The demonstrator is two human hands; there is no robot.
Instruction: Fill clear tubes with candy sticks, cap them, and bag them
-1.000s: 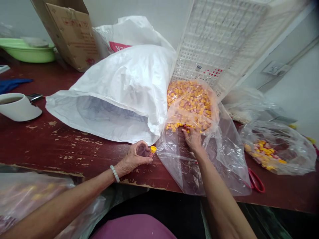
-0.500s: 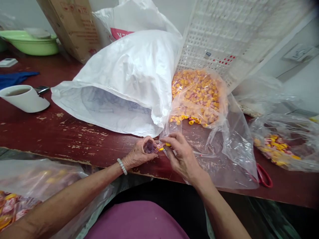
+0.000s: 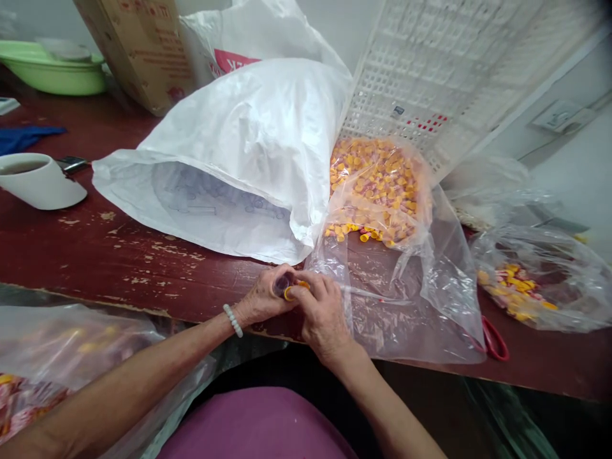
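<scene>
My right hand has come against my left hand, pinching a yellow cap at three o'clock of the tube, which my left fingers grip.

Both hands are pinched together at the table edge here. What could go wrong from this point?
1. The left hand and right hand pinch a small yellow cap against a small clear tube above the front edge of the dark red table; a slip could drop either off it.
2. The clear plastic bag of loose yellow caps lies open towards that edge beside the right hand; a nudge might spill caps.
</scene>
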